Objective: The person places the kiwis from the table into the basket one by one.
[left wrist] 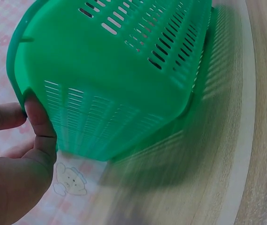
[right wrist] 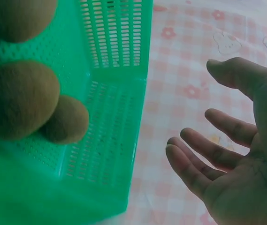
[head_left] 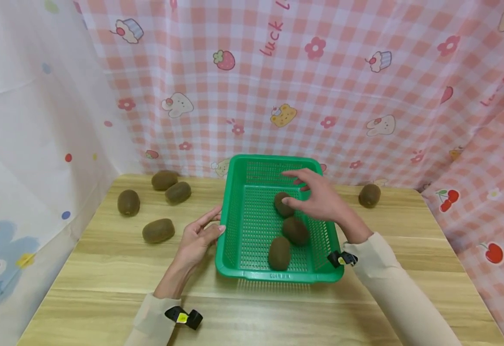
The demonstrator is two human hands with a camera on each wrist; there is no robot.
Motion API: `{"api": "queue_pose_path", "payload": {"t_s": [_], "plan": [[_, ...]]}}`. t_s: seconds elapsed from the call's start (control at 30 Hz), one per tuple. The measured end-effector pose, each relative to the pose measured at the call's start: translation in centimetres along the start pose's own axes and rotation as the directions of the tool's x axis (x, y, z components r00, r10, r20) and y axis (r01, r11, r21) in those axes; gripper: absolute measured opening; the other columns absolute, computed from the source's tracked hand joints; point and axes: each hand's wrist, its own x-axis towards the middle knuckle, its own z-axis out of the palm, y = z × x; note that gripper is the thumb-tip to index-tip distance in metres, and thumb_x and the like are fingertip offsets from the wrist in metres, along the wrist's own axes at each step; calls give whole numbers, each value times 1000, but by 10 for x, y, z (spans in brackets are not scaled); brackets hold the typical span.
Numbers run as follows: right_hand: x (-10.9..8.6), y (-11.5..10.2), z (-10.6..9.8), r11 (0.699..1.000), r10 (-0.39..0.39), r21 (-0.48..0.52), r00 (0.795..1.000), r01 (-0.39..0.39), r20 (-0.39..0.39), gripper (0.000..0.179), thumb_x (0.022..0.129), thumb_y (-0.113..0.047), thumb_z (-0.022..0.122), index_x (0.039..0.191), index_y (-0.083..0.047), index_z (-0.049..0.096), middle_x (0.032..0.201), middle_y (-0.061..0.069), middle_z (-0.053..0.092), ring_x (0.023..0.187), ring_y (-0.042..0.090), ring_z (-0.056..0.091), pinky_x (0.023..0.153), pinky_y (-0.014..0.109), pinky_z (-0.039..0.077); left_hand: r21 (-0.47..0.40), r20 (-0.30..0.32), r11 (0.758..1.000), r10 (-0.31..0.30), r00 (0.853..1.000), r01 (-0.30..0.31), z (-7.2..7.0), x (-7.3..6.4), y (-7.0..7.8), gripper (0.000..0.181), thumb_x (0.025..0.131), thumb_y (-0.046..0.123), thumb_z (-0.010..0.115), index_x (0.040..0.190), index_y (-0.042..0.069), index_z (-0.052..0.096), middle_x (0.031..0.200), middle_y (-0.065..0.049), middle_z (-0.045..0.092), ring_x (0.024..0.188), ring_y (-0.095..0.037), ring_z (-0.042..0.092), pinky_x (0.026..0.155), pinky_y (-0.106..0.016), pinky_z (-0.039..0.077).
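A green plastic basket [head_left: 278, 276] with slotted walls stands in the middle of the head view. Three brown kiwis lie in it: one near the front [head_left: 279, 253], one in the middle [head_left: 296, 231] and one farther back [head_left: 280, 205]. My left hand [head_left: 196, 240] pinches the basket's left rim between thumb and fingers, as the left wrist view also shows. Over the basket's right side hovers my right hand [head_left: 321, 198], its fingers spread and relaxed with nothing in them. The right wrist view shows that hand [right wrist: 236, 150] apart from the kiwis.
Several loose kiwis [head_left: 158, 230] lie on the wooden table [head_left: 105, 288] left of the basket. A single kiwi [head_left: 370, 195] sits to the right, near the back edge. Behind the table hangs a pink checked curtain [head_left: 252, 86], with a white cloth [head_left: 40, 120] along the left.
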Motion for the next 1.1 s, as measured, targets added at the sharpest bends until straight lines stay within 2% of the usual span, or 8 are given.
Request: {"api": "queue_pose_path", "payload": {"t_s": [0.2, 0.4, 0.7, 0.9, 1.1], "plan": [[-5, 11, -11, 1000, 14, 1, 999, -14, -41, 73, 91, -33, 78, 154, -17, 45, 157, 10, 45, 136, 35, 48, 106, 55, 48, 12, 2, 1000, -1, 1000, 1, -1, -1, 0, 59, 98, 4, 66, 153, 11, 49, 129, -6, 56, 77, 1, 61, 67, -19, 50], [-12, 21, -21, 995, 95, -11, 995, -95, -31, 83, 92, -46, 75, 160, -20, 35, 170, 11, 24, 155, 40, 25, 118, 68, 31, 7, -3, 1000, -5, 1000, 5, -1, -1, -1, 58, 97, 3, 66, 153, 11, 50, 129, -6, 57, 78, 1, 61, 67, -18, 49], [-20, 42, -32, 986, 149, -56, 984, -154, -94, 86, 91, -52, 74, 162, -27, 32, 172, 10, 17, 156, 43, 21, 115, 74, 28, 10, 6, 1000, 7, 1000, -7, -2, 0, -2, 59, 97, 4, 66, 153, 9, 49, 129, -7, 56, 77, 2, 60, 67, -18, 49], [-25, 57, -37, 976, 190, -78, 974, -201, -124, 92, 90, -51, 75, 163, -22, 28, 173, 10, 11, 158, 43, 15, 116, 75, 24, 21, -2, 1000, -3, 1000, 3, -1, -1, -1, 58, 97, 4, 66, 153, 12, 50, 131, -7, 56, 75, 1, 59, 67, -19, 48], [-28, 73, -40, 968, 196, -124, 966, -218, -168, 95, 89, -48, 76, 164, -23, 25, 172, 16, 13, 156, 51, 11, 115, 78, 19, 19, -3, 1000, -8, 1000, 8, -2, -1, 0, 58, 97, 4, 66, 152, 13, 51, 132, -7, 56, 74, 0, 58, 67, -20, 48]]}}
